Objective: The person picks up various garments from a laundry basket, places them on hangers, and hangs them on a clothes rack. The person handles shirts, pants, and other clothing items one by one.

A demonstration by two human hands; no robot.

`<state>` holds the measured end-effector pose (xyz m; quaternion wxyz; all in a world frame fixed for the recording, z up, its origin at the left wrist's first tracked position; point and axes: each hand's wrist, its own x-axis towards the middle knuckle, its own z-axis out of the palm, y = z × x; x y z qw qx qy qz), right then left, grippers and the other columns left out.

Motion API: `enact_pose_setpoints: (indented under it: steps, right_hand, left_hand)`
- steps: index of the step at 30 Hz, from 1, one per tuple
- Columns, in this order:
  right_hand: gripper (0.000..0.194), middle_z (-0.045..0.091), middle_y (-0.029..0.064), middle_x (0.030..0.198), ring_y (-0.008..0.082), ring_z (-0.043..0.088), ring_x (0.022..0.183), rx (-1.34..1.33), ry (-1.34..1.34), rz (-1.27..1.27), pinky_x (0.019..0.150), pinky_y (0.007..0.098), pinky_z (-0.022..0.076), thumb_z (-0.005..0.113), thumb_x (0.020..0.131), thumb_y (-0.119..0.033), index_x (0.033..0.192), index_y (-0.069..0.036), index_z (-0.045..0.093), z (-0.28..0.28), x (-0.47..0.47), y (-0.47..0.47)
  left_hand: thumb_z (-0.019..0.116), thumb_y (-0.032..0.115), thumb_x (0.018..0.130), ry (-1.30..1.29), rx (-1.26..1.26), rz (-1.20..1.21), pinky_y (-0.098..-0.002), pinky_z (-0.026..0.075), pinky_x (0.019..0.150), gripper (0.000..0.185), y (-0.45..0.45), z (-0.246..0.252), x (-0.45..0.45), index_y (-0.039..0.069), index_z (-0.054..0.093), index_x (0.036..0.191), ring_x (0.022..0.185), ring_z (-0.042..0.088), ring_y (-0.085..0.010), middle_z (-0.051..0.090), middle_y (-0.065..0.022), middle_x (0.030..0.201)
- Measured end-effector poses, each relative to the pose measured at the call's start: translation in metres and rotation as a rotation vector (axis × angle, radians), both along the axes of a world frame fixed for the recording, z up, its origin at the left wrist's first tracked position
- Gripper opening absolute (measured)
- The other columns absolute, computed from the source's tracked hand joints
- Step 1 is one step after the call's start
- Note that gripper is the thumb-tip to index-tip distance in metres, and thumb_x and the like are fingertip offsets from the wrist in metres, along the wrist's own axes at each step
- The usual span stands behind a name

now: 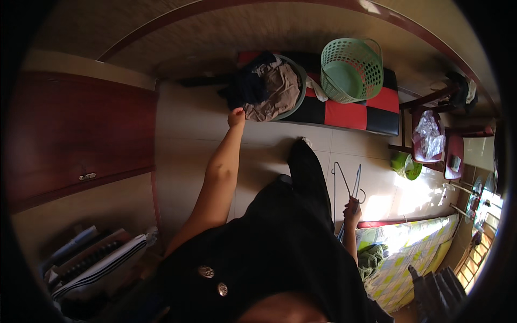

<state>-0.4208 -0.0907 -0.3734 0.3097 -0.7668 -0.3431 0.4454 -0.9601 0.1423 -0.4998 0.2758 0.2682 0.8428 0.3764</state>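
Observation:
My left hand [236,117] pinches the edge of dark blue clothing [248,87], which lies with a brown garment [278,89] in a round green basin [301,95]. The basin rests on a red and black checkered bench [345,117]. Low on the right, my right hand [352,210] is closed around several clothes hangers [357,181]. Right of the basin stands an empty green plastic laundry basket [351,72], its holed wall tilted towards me. A pale piece of cloth [317,89] lies between basin and basket.
Wooden chairs, one bearing clear plastic wrapping [429,135], stand at the right beside a green bucket [406,166]. A checked mattress [408,254] lies lower right, with a dark green cloth [371,258] on it. A dark red door [85,137] is at left, above hanging clothes [101,262].

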Motion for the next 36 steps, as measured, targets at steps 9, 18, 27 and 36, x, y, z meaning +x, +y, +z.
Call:
enact_pose_setpoints:
  steps: [9,18,27,36]
  right_hand:
    - [0.03,0.061,0.0047,0.069,0.0094,0.052,0.051,-0.271,-0.223,0.093,0.047,0.0267,0.0417,0.052,0.096,-0.028,0.108,-0.005,0.066,0.038,0.035,0.07]
    - [0.03,0.058,0.001,0.077,0.0086,0.048,0.061,-0.083,-0.288,0.042,0.055,0.0254,0.0378,0.049,0.098,-0.024,0.111,-0.002,0.065,0.04,-0.023,0.102]
    - [0.026,0.055,-0.0007,0.074,0.006,0.047,0.064,0.189,-0.365,-0.337,0.056,0.0219,0.037,0.053,0.098,-0.019,0.114,-0.003,0.065,0.093,-0.168,0.087]
    - [0.023,0.056,0.0017,0.077,0.0029,0.043,0.058,0.824,0.079,-0.425,0.049,0.0162,0.0318,0.054,0.098,-0.018,0.115,-0.002,0.055,0.273,-0.239,0.155]
  left_hand:
    - [0.062,0.024,0.09,0.174,-0.282,0.305,-0.0414,0.046,0.099,0.055,0.111,-0.057,-0.069,0.004,0.043,0.138,0.121,0.052,-0.039,0.053,-0.023,0.132]
    - [0.063,0.016,0.083,-0.012,0.214,-0.052,-0.0364,0.049,0.079,0.028,0.107,0.026,-0.088,-0.006,0.062,0.1,0.087,0.062,-0.0268,0.065,-0.0167,0.099]
    - [0.052,0.001,0.08,-0.218,1.052,-0.741,-0.0322,0.046,0.078,0.009,0.139,0.39,-0.145,0.003,0.056,0.088,0.086,0.056,-0.0248,0.049,-0.0128,0.096]
    - [0.048,-0.016,0.065,-0.013,0.905,-1.746,-0.0329,0.04,0.092,0.021,0.213,0.591,-0.074,0.0,0.055,0.076,0.1,0.052,-0.0238,0.053,-0.0078,0.098]
